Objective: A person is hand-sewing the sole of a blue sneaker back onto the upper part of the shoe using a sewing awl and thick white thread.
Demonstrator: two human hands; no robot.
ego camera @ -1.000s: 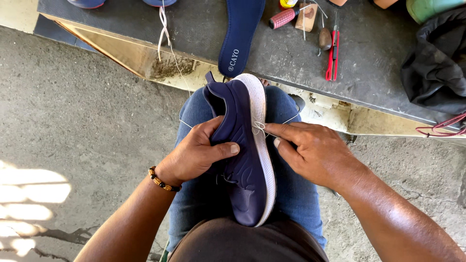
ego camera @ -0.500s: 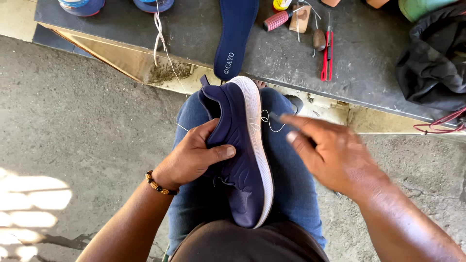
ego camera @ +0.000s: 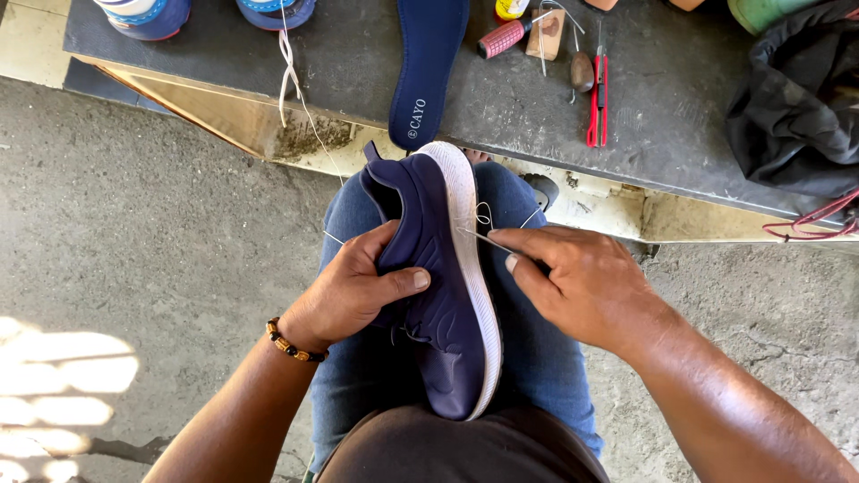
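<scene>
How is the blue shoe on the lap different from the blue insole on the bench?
The navy shoe lies on its side across the person's lap, gripped by the left hand; the insole lies flat on the grey bench, untouched. The shoe is bulky with a white sole edge; the insole is thin and all blue. The right hand works a needle and thread at the shoe's sole; no thread runs into the insole. Both are dark blue and foot-shaped.
</scene>
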